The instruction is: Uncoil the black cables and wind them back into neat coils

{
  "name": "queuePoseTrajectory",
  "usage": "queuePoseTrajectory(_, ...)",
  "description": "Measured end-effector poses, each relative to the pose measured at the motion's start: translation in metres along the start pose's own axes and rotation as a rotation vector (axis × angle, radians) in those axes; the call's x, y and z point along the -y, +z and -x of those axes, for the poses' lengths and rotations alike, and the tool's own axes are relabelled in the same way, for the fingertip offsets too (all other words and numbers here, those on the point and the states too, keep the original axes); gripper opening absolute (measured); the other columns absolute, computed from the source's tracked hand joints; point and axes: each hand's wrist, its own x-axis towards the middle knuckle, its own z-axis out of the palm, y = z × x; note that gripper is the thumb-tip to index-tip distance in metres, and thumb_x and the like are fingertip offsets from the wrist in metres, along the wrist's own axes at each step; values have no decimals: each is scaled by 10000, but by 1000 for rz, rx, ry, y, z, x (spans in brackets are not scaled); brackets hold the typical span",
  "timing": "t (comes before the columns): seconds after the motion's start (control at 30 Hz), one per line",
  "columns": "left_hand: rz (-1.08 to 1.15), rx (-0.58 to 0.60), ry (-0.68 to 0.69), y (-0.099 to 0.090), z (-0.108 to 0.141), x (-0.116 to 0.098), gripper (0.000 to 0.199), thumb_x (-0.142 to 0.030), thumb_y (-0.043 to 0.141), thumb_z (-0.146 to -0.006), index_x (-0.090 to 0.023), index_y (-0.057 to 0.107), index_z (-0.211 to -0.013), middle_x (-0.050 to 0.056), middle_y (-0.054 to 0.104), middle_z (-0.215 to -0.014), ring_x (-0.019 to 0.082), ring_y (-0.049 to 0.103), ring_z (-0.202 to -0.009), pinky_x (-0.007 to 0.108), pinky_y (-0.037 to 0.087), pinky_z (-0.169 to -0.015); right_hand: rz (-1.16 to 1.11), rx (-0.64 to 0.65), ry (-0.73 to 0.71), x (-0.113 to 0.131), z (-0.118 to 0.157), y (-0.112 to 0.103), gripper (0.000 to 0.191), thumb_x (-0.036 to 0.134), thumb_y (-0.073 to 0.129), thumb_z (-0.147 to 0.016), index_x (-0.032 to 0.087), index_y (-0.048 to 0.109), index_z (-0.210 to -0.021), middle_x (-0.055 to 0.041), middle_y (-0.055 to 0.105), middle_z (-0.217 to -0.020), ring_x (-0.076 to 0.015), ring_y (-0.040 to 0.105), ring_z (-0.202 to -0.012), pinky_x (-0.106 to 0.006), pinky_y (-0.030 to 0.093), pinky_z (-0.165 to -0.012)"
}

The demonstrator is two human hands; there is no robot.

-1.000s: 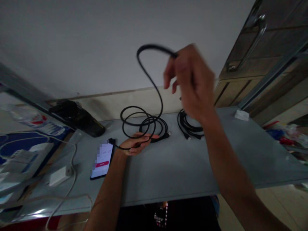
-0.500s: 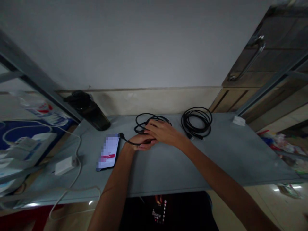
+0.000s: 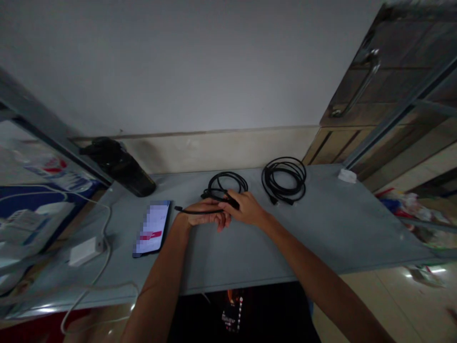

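In the middle of the table, a looped black cable rises behind my hands. My left hand has its fingers curled down around part of the cable, though the exact grip is partly hidden. One end of the cable lies across the back of this hand and sticks out past the wrist to the left. My right hand touches the left at the fingertips, closed on a dark section of the same cable. To the right of my hands, a second coiled black cable lies flat on the table with its plugs toward me.
A phone with a lit screen lies left of my left wrist. Behind it is a dark bottle. A white charger with a pale cord sits at the left. A small white object stands at the back right.
My right hand has drawn back from over the coil to the left hand's fingertips, exposing more of the loops. The cable's end now lies straighter over my left wrist. The view has shifted slightly.
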Motion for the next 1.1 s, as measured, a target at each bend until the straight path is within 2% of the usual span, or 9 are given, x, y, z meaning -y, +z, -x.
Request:
queuePoseTrajectory(0.1,-82,81,-7,-10,1,5,416,-483,937,-887,-108,838,-1035,154,809,-865,222,765,-671,301,585,-640,-29,-41,-8,0,1,-2,487,685,779,-1015,210,670,-1006,-12,746,-783,-187,710,-692,-272,447,-662)
queuePoseTrajectory(0.23,-63,37,117,-17,4,6,472,-391,1006,-807,-99,850,-1144,136,799,-884,224,759,-738,315,610,-699,-68,-164,62,2,0,-6,483,623,766,-1044,231,597,-818,20,654,-661,-139,618,-592,-250,454,-626)
queuePoseTrajectory(0.33,68,-63,279,-19,4,4,619,-492,1029,-779,-84,844,-1208,146,800,-902,252,776,-794,346,636,-746,-64,-314,132,3,0,-12,480,562,728,-1082,233,566,-772,15,638,-649,-124,558,-557,-252,472,-614)
queuePoseTrajectory(0.47,304,-286,310,-18,-4,-2,502,-584,792,-1025,-91,834,-1106,147,821,-932,241,807,-837,333,668,-772,-26,-422,102,-1,1,-16,549,640,667,-1101,238,561,-743,2,620,-622,-136,551,-536,-280,459,-590)
queuePoseTrajectory(0.63,461,-471,203,-12,-14,-10,362,-323,545,-1179,-75,797,-1261,142,864,-1005,211,838,-857,312,696,-839,72,-230,-105,-4,4,-11,608,682,621,-1115,237,609,-700,-10,604,-575,-160,588,-549,-305,455,-617)
queuePoseTrajectory(0.8,515,-610,149,-9,-18,-13,343,-197,463,-1187,-36,765,-1161,156,847,-989,189,819,-777,273,696,-720,141,-147,-247,4,5,-9,599,774,668,-1054,224,752,-833,-40,709,-669,-179,667,-637,-311,450,-653)
queuePoseTrajectory(0.93,544,-522,200,-10,-18,-12,310,-264,487,-1207,-95,708,-1071,43,736,-831,63,598,-484,156,513,-441,207,-89,-316,8,6,-7,360,558,698,-1091,223,779,-988,-33,775,-780,-189,692,-686,-333,465,-688)
queuePoseTrajectory(1.03,555,-446,246,-13,-18,-9,280,-201,511,-1193,-148,635,-948,-59,557,-709,2,370,-362,117,367,-354,281,-10,-361,6,7,-4,128,323,705,-1023,212,763,-1049,-23,804,-870,-196,682,-724,-358,499,-760)
queuePoseTrajectory(1.1,553,-443,253,-14,-17,-8,300,-166,513,-1184,-169,589,-893,-77,492,-686,2,332,-347,117,324,-326,303,29,-370,5,7,-1,96,264,704,-980,208,750,-1042,-23,802,-886,-202,672,-745,-369,505,-797)
